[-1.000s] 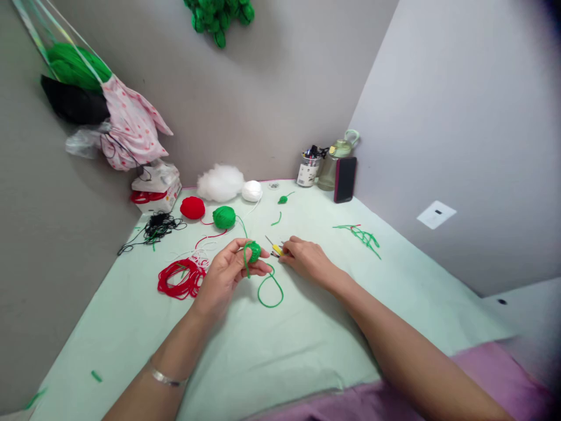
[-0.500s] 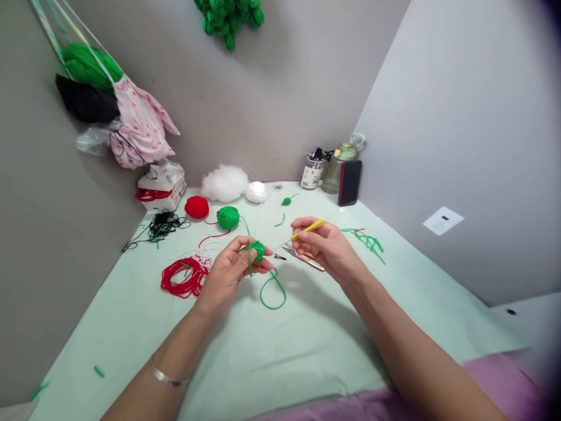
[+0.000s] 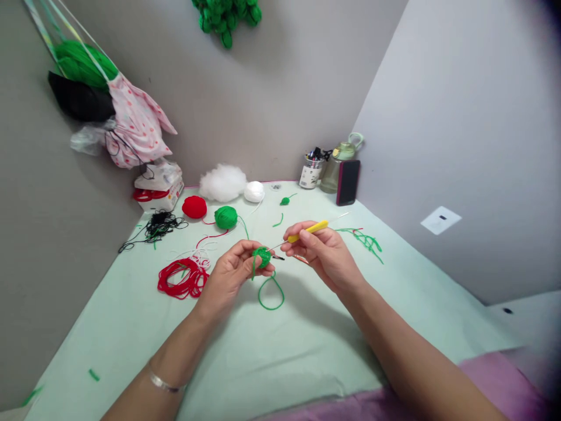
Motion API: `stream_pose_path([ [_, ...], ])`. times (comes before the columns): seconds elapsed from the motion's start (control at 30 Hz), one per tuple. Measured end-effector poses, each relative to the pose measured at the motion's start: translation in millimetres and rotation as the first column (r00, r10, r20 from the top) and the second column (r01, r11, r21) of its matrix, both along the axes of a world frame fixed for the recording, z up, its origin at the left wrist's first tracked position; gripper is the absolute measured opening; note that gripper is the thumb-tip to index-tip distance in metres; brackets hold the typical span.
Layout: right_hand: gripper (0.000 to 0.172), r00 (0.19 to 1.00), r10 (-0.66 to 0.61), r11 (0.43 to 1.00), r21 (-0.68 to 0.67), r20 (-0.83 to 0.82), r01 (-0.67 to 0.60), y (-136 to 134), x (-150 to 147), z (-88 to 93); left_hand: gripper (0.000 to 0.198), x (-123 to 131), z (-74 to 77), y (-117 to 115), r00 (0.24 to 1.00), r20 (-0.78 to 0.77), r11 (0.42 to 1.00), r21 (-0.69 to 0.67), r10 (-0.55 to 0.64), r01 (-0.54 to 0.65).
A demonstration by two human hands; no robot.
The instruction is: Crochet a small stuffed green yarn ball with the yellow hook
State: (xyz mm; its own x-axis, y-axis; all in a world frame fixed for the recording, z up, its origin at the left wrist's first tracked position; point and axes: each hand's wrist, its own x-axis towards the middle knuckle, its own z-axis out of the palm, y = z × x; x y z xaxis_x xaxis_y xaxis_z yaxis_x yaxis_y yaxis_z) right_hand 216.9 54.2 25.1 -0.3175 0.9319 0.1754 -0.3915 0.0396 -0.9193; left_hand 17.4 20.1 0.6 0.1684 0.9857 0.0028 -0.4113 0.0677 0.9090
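— How do the edges lie, and where do we have room?

— We see the worktop [image 3: 298, 356] meet the purple cloth [image 3: 342, 407] at its near edge, well apart from our left hand [image 3: 233, 270] and right hand [image 3: 326, 254]; its far edge runs along the wall [image 3: 272, 105]; between hands and near edge we have wide room.

— How do our hands stand?

— Our left is clamped on one green crocheted piece [image 3: 263, 258], over the middle of the worktop; our right pinches one yellow-handled hook [image 3: 309, 231], its metal shaft reaching the piece; we cannot tell whether the tip is inside.

— And our counts?

— Three yarn balls: one red ball [image 3: 194, 207], one green ball [image 3: 225, 217], one white ball [image 3: 253, 192]; one red coil [image 3: 186, 269]; one black tangle [image 3: 160, 224]; one phone [image 3: 348, 182], one bottle [image 3: 329, 176], one pen cup [image 3: 310, 174].
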Motion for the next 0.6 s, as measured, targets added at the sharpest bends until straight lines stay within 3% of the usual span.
stream_pose_path([
  [0.6, 0.022, 0.999, -0.031, 0.998, 0.064, 0.027, 0.029, -0.5, 0.3, -4.5, 0.030, -0.9, -2.7, -0.8, 0.999, -0.018, 0.999, 0.000, -0.045, 0.045],
])
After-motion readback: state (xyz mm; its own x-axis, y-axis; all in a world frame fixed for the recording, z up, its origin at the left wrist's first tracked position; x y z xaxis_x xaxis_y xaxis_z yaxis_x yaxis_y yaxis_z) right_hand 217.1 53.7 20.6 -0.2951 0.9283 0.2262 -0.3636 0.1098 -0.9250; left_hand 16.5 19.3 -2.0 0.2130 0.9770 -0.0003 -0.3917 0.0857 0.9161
